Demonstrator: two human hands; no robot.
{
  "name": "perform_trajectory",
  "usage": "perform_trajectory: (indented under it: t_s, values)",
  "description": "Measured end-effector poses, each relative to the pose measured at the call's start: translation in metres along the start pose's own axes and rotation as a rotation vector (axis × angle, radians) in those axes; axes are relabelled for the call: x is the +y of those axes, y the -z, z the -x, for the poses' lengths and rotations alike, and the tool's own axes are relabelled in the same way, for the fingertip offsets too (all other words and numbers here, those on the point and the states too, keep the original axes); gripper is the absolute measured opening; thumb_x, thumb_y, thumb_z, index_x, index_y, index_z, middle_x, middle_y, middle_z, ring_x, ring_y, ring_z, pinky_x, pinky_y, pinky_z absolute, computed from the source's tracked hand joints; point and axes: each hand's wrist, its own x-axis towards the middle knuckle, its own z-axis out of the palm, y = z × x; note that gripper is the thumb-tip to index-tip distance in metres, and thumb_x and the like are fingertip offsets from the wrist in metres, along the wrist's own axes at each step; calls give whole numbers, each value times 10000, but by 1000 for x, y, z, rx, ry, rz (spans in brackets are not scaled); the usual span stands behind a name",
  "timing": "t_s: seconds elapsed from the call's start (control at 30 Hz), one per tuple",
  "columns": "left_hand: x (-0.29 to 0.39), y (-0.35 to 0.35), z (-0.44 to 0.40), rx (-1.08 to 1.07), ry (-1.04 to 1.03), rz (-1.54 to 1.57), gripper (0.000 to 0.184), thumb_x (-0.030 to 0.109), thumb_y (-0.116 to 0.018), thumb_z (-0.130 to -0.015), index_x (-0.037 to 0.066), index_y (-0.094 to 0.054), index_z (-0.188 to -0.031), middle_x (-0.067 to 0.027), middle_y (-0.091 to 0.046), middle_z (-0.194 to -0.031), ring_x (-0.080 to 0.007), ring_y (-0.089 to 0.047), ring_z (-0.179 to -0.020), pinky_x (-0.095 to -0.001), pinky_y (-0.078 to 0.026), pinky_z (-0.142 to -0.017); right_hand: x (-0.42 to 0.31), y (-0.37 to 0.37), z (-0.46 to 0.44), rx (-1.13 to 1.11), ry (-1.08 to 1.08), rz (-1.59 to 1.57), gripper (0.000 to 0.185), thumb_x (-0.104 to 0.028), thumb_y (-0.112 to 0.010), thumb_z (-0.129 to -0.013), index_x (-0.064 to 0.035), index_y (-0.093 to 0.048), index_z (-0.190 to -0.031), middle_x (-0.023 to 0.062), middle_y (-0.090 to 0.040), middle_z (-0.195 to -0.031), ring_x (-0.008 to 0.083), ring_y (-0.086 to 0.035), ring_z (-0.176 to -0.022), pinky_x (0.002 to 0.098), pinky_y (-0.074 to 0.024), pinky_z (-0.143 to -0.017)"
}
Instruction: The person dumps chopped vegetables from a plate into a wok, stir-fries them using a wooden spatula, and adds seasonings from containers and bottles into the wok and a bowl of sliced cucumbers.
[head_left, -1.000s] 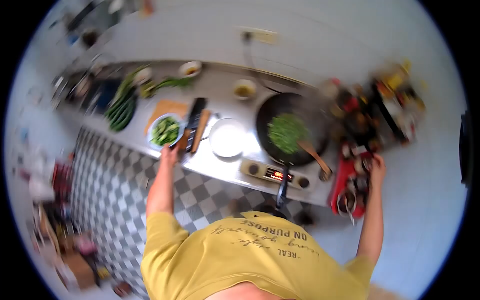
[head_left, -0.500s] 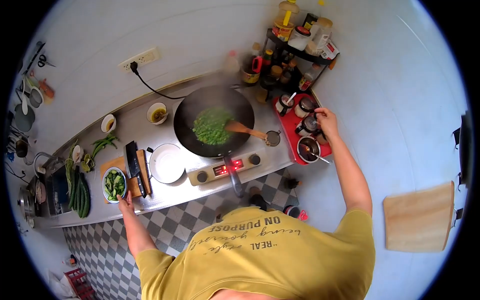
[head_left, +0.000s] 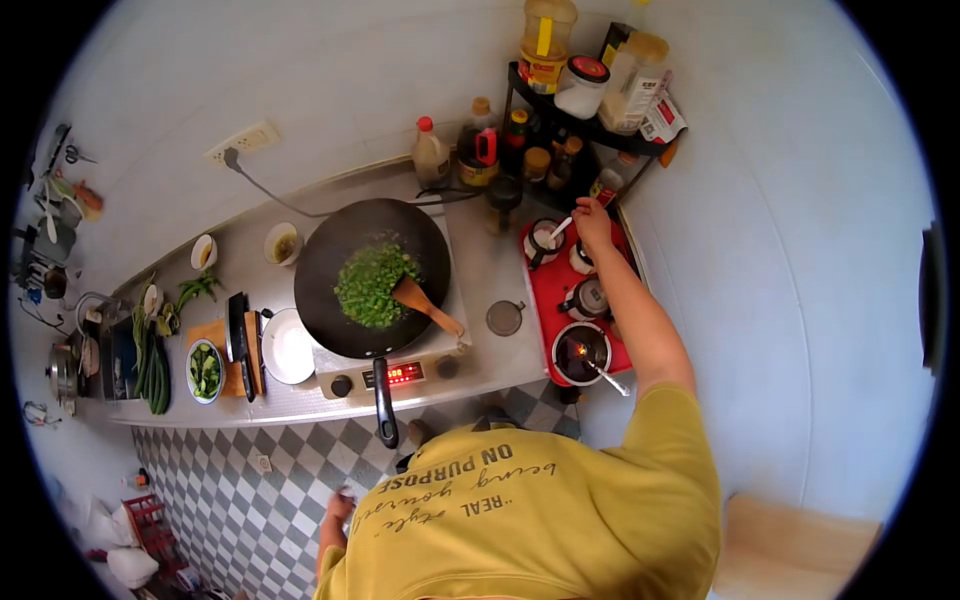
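My right hand (head_left: 594, 226) reaches over the red tray (head_left: 537, 318), its fingers partly bent and apart. The fingertips are at the handle end of a white spoon (head_left: 562, 227) that stands in an open seasoning jar (head_left: 542, 241); whether they touch is unclear. Under my right forearm are another jar (head_left: 583, 259) and a lidded jar (head_left: 586, 297). A pot of dark sauce (head_left: 575, 350) with a metal spoon sits at the tray's front. My left hand (head_left: 341, 503) hangs low beside my body, over the floor, its fingers blurred and partly hidden.
A wok (head_left: 322, 250) with chopped greens (head_left: 368, 290) and a wooden spatula (head_left: 425, 305) stands on the lit cooktop (head_left: 405, 373). Leftward are a white pan (head_left: 288, 347), a cleaver (head_left: 238, 328) and a cucumber bowl (head_left: 205, 372). Bottles fill the corner shelf (head_left: 600, 130).
My left hand has left the cucumber bowl and dropped to my side. My right hand has moved from a lidded jar to the spoon at the tray's back. The view has shifted.
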Motion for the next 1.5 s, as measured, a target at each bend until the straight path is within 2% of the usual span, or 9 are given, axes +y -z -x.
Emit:
perform_trajectory:
  t_s: [0.37, 0.4, 0.53, 0.7, 0.83, 1.03, 1.27, 1.4, 1.5]
  values:
    - [-8, -105, 1, -15, -80, 105, 341, 56, -499, -821, 3, -473, -1157, -102, -616, -777, -164, -592, -650, -281, -485, -587, 33, -13, -40, -65, 2, -20, 284, -45, -583, -762, -14, -561, -1044, 89, -604, -915, 187, -576, -843, 278, -456, -732]
    - [132, -102, 69, 22, -109, -72, 338, 77, -496, -840, -22, -467, -1162, -99, -617, -779, -160, -598, -691, -282, -488, -621, 42, -16, -46, -59, 10, -21, 286, -43, -580, -763, -14, -560, -1047, 87, -603, -918, 185, -575, -839, 279, -457, -728]
    - [84, -110, 30, 63, -48, 232, 324, 97, -489, -864, 0, -474, -1172, -91, -615, -781, -153, -595, -699, -272, -479, -623, 45, -7, -50, -74, -49, -74, 293, -66, -601, -744, -23, -575, -1033, 124, -619, -965, 239, -591, -895, 322, -458, -785]
    - [90, -118, 41, 35, -67, 92, 319, 86, -490, -855, 4, -490, -1163, -99, -618, -806, -155, -598, -700, -276, -485, -640, 59, 9, -63, -34, -3, -175, 325, -48, -579, -738, -21, -560, -1061, 120, -620, -931, 229, -587, -885, 312, -452, -778]
    - [84, -122, 45, -3, -20, 58, 316, 63, -491, -839, -4, -500, -1148, -118, -624, -821, -166, -607, -714, -296, -502, -678, 45, 29, -63, 389, 383, 55, 374, -81, -550, -817, 25, -456, -1163, 127, -573, -935, 192, -562, -828, 295, -461, -689]
    - [74, -122, 49, 19, -37, 44, 313, 54, -486, -837, -5, -501, -1144, -125, -627, -823, -175, -609, -724, -299, -499, -685, -16, 42, -58, 697, 545, 381, 391, -113, -596, -804, 38, -462, -1138, 176, -567, -1061, 299, -570, -938, 381, -437, -789]
    - [87, -127, 72, 116, -75, -51, 314, 72, -496, -832, 0, -513, -1137, -123, -634, -833, -179, -610, -742, -299, -492, -694, -61, 34, -70, 456, -49, -34, 309, -100, -653, -764, -24, -498, -1020, 107, -611, -981, 245, -603, -887, 341, -487, -692]
    - [69, -136, 80, 118, -89, -33, 314, 87, -498, -832, 5, -515, -1135, -128, -639, -832, -184, -616, -754, -304, -493, -693, -7, 23, -114, 482, 123, -249, 365, -149, -662, -765, -20, -477, -1052, 142, -606, -971, 257, -605, -894, 345, -498, -726]
    - [43, -143, 78, 117, -65, -35, 319, 122, -505, -833, 23, -520, -1136, -132, -645, -837, -200, -623, -764, -318, -494, -706, -28, 29, -89, 566, 142, 190, 429, -210, -697, -727, -30, -492, -1059, 140, -594, -1082, 259, -601, -958, 352, -493, -739]
